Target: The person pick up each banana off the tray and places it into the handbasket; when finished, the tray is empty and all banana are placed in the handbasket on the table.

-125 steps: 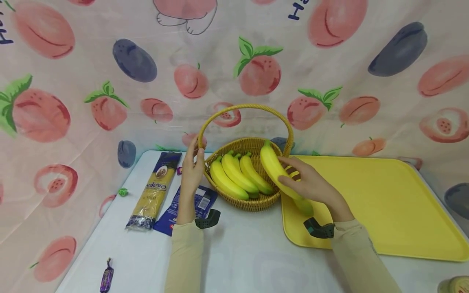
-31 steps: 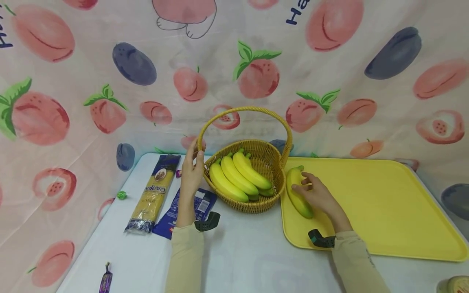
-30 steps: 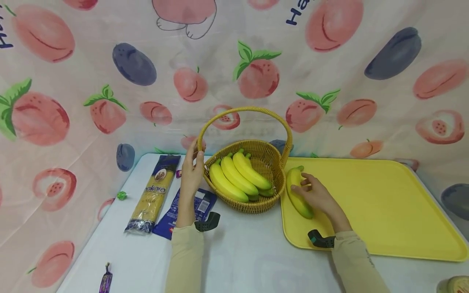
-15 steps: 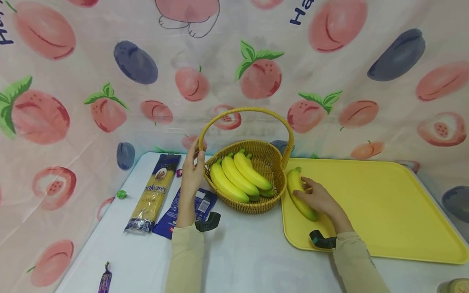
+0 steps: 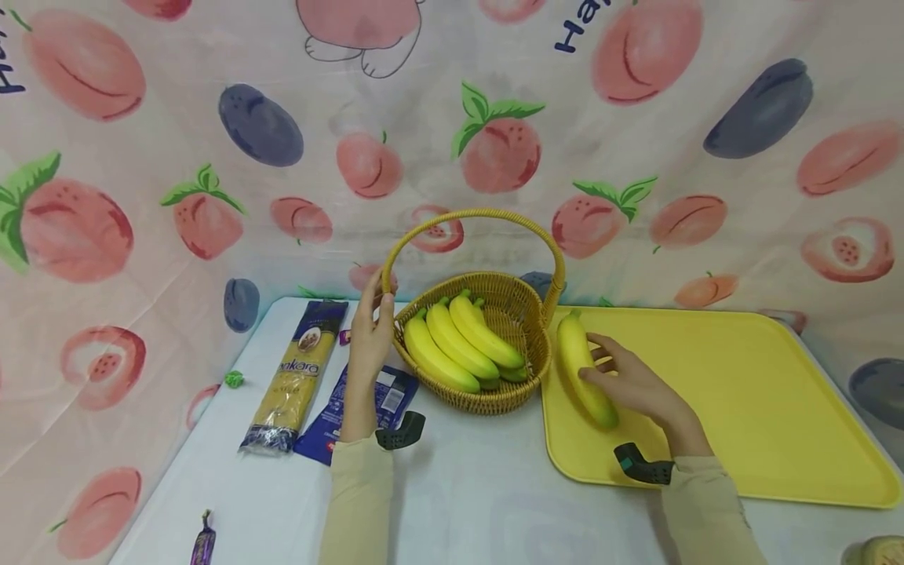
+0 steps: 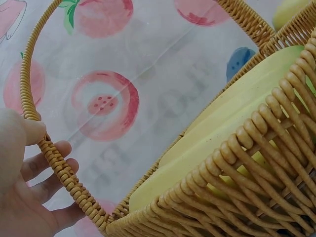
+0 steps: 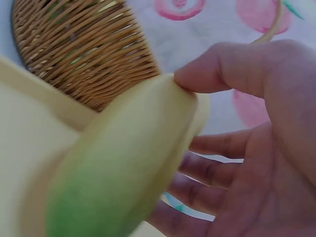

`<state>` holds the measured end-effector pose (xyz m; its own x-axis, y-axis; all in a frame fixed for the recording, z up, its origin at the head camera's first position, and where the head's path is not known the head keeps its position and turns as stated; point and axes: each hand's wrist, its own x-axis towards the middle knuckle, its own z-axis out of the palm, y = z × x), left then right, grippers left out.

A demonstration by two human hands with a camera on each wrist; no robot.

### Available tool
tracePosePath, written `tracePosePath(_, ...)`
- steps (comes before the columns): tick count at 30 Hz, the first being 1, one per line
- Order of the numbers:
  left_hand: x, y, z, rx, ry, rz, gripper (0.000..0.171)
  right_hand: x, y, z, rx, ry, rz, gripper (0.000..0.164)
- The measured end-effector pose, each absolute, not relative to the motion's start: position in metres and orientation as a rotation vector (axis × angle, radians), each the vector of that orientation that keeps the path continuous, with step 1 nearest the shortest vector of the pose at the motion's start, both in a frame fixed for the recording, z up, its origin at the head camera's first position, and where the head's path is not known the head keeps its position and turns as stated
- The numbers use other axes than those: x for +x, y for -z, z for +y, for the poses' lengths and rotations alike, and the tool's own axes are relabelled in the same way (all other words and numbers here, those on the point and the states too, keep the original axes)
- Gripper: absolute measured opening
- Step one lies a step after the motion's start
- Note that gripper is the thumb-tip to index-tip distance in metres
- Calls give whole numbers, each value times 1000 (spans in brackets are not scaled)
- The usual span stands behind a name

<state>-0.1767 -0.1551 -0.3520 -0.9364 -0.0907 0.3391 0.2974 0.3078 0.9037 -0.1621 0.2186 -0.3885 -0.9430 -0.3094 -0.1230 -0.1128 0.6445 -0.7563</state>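
Observation:
A wicker basket [image 5: 490,402] with an arched handle [image 5: 487,213] stands mid-table, tilted towards me. Several yellow bananas [image 5: 459,345] lie in it, mostly on its left side. My left hand [image 5: 368,333] holds the handle's left foot, its thumb [image 6: 35,131] on the near side and fingers behind. In my right hand [image 5: 632,382] is another banana [image 5: 575,353], pinched between thumb and fingers, stem end away from me. This banana is close over the left end of the yellow tray [image 5: 749,392], right beside the basket. In the right wrist view its greenish tip faces the camera.
To the left lie a clear-and-blue pasta packet [image 5: 297,380], a dark blue pouch [image 5: 332,420] under my left forearm, a small green item [image 5: 234,379] and a purple wrapped candy [image 5: 203,543]. A jar lid [image 5: 884,552] shows at lower right. A fruit-print cloth [image 5: 424,118] hangs behind.
The banana my right hand held at the basket's right rim now lies among the others inside. My right hand has since gripped the banana on the tray and raised it slightly. The left hand stays put.

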Motion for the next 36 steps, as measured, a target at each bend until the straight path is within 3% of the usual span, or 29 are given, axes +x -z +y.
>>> tracePosePath(22, -177, 352, -156, -199, 1678, -2236, 46, -138, 360, 219, -660, 1265, 2481, 68)
tracePosePath(36, -176, 352, -156, -193, 1675, -2245, 46, -146, 362, 201, -833, 1202, 2498, 59)
